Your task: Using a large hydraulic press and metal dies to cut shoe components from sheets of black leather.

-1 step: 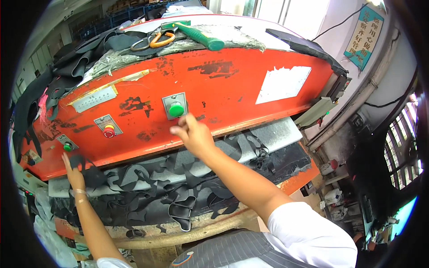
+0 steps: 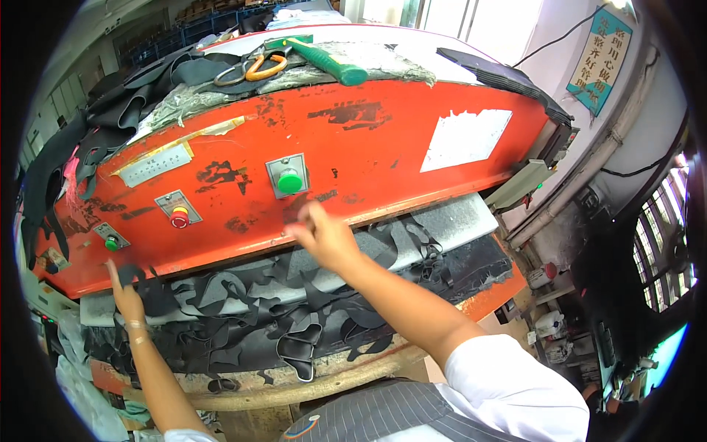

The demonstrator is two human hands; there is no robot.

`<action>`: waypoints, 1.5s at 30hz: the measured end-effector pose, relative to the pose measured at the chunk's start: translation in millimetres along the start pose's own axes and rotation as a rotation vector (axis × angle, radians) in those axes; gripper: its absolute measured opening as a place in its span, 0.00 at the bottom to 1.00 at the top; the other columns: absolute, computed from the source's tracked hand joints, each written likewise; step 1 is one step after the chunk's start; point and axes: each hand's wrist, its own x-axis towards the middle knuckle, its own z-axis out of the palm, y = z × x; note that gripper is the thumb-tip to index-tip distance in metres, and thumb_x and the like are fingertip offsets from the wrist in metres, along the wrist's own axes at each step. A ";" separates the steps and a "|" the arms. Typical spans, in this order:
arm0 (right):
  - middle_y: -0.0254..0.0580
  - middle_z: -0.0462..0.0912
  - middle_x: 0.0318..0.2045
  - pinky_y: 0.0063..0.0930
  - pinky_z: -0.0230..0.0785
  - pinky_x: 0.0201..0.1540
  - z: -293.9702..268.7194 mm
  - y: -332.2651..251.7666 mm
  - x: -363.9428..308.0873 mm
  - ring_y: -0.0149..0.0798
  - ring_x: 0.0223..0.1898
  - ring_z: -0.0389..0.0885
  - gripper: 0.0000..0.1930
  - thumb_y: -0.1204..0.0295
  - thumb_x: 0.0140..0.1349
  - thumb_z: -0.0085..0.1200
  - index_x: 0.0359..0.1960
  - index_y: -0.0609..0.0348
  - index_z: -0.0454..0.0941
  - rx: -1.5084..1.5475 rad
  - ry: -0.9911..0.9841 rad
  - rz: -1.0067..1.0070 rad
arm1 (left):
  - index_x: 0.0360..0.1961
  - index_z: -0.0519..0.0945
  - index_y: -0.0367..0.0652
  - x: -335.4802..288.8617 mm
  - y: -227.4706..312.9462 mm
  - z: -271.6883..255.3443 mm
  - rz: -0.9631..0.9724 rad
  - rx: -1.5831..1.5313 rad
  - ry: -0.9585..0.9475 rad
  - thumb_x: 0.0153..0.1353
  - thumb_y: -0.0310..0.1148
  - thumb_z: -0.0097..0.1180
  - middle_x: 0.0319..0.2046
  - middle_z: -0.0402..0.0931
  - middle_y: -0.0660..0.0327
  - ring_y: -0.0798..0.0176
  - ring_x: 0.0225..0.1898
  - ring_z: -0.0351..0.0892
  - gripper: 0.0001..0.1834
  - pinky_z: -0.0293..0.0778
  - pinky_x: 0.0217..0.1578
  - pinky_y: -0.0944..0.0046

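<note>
My right hand point(image 2: 328, 239) is just below the large green push button point(image 2: 290, 181) on a red machine front point(image 2: 383, 162), apart from it. Its thumb and index finger stand apart and the others curl; nothing shows in it. My left hand point(image 2: 128, 298) is below a small green button point(image 2: 112, 242), index finger stretched upward. A blurred black piece of sheet material point(image 2: 155, 293) hangs at its thumb side, seemingly held. Under the machine's edge, black cut scraps point(image 2: 221, 291) cover a pale slab point(image 2: 460, 225). A white-edged black piece point(image 2: 298, 352) lies at the front.
A red stop button point(image 2: 179, 216) sits between the two green ones. On top of the machine lie a green-handled hammer point(image 2: 335, 65) and orange-handled scissors point(image 2: 265, 68). Black sheet strips point(image 2: 66, 162) drape over the left end. A grey control box point(image 2: 519, 184) juts out at the right.
Both hands have moved slightly down, away from the green buttons. The black piece beside my left hand has shifted down with it.
</note>
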 end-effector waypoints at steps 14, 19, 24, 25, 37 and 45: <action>0.43 0.76 0.34 0.35 0.73 0.41 -90.2 2.7 -256.0 0.45 0.41 0.75 0.21 0.62 0.41 0.69 0.34 0.60 0.77 -0.445 -0.697 -0.142 | 0.32 0.83 0.44 -341.2 95.1 38.4 0.185 0.539 -0.914 0.39 0.26 0.54 0.34 0.79 0.56 0.48 0.40 0.76 0.14 0.73 0.42 0.54; 0.43 0.77 0.34 0.34 0.73 0.41 -95.5 7.4 -251.6 0.45 0.40 0.76 0.21 0.62 0.40 0.69 0.34 0.61 0.77 -0.445 -0.714 -0.164 | 0.25 0.82 0.42 -346.8 99.4 51.2 0.187 0.533 -0.755 0.40 0.29 0.57 0.27 0.78 0.56 0.48 0.34 0.76 0.08 0.73 0.37 0.54; 0.47 0.83 0.40 0.39 0.73 0.46 -119.6 19.3 -197.5 0.48 0.45 0.81 0.25 0.51 0.54 0.61 0.45 0.58 0.81 -0.293 -1.166 0.056 | 0.32 0.85 0.44 -309.6 104.8 40.1 0.017 0.435 -1.060 0.43 0.28 0.57 0.31 0.83 0.55 0.51 0.34 0.81 0.12 0.76 0.37 0.58; 0.49 0.83 0.42 0.40 0.73 0.47 -126.0 15.9 -162.7 0.50 0.45 0.81 0.23 0.50 0.57 0.58 0.44 0.56 0.81 -0.249 -1.216 0.299 | 0.32 0.85 0.44 -298.1 110.8 36.0 0.006 0.446 -1.053 0.43 0.28 0.57 0.31 0.83 0.55 0.51 0.34 0.81 0.12 0.76 0.37 0.58; 0.53 0.70 0.55 0.47 0.67 0.57 -82.6 134.6 57.8 0.51 0.58 0.70 0.31 0.50 0.56 0.59 0.52 0.63 0.71 -0.793 -0.445 0.464 | 0.53 0.76 0.42 -197.7 155.3 325.7 0.402 0.135 -1.085 0.45 0.20 0.45 0.54 0.74 0.50 0.48 0.58 0.69 0.29 0.65 0.59 0.54; 0.60 0.74 0.52 0.43 0.70 0.54 -97.8 159.1 70.9 0.55 0.54 0.76 0.29 0.54 0.53 0.55 0.52 0.62 0.74 -0.719 -0.515 0.469 | 0.62 0.69 0.45 -222.1 118.6 396.1 0.491 0.441 -0.883 0.53 0.25 0.50 0.67 0.61 0.57 0.55 0.70 0.54 0.31 0.50 0.69 0.55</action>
